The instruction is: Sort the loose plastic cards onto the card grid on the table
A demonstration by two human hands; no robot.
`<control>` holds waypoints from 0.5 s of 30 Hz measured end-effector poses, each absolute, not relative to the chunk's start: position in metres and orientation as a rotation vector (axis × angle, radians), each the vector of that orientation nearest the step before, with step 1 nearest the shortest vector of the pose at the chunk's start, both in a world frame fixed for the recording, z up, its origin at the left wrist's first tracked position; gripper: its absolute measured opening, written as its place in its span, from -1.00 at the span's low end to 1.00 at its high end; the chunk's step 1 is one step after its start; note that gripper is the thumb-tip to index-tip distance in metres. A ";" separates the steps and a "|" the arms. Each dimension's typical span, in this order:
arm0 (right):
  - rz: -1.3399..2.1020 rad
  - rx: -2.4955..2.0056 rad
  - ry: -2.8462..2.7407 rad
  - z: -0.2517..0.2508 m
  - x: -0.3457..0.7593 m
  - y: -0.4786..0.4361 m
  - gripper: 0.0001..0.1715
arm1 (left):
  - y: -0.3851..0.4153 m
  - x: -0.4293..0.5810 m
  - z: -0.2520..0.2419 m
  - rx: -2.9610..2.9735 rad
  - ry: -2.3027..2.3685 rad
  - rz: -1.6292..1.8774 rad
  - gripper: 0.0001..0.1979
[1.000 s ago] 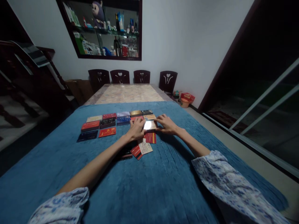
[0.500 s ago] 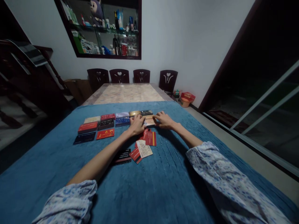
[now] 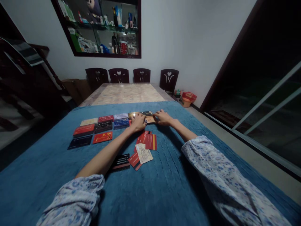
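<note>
My left hand [image 3: 138, 122], fingers bent, presses at the left side of a stack of cards [image 3: 150, 120] with a tan top card. My right hand [image 3: 164, 118] pinches the stack's right end. Behind it lie a black card [image 3: 146, 113] and a gold card [image 3: 132, 115], the latter partly hidden by my left fingers. To the left are rows of cards: a blue stack [image 3: 121, 124], a black stack [image 3: 103, 126], a red-topped stack [image 3: 84, 130], a red card [image 3: 102, 137] and a dark blue card [image 3: 80, 142]. Nearer me, loose red cards [image 3: 146, 140] overlap a cream card [image 3: 144, 154].
A black card [image 3: 121, 162] lies beside my left forearm. The blue cloth [image 3: 164, 188] covers the near part of the marble-topped table [image 3: 127, 92]. Several dark chairs [image 3: 169, 80] stand beyond it. A red and orange container [image 3: 188, 99] is on the floor at right.
The view has shifted slightly, so the near cards appear lower. Both hands stay at the tan-topped stack, with only small finger movements.
</note>
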State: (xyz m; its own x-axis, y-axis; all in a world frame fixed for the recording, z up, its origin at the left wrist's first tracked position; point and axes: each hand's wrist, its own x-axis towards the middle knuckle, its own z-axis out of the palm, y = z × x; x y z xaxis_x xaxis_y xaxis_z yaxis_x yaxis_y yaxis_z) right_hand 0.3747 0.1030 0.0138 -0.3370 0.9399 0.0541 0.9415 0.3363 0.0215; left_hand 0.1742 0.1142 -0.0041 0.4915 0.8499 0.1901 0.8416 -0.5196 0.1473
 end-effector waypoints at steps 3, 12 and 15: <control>-0.042 -1.788 -2.531 0.011 0.377 0.109 -0.45 | 0.117 0.176 -0.004 2.672 1.538 0.351 -0.62; 0.040 -1.692 -2.519 -0.004 0.385 0.130 -0.42 | 0.121 0.178 -0.007 2.661 1.563 0.329 -0.62; 0.029 -1.608 -2.513 -0.012 0.390 0.138 -0.46 | 0.123 0.177 -0.008 2.654 1.540 0.366 -0.59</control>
State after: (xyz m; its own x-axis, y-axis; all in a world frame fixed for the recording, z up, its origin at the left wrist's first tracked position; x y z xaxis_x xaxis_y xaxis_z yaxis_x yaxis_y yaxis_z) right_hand 0.3899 0.1377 -0.0123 -0.4101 0.9038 0.1221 0.9008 0.4224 -0.1012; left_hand 0.1773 0.1228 -0.0084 0.4755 0.8615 0.1780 0.8494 -0.5023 0.1620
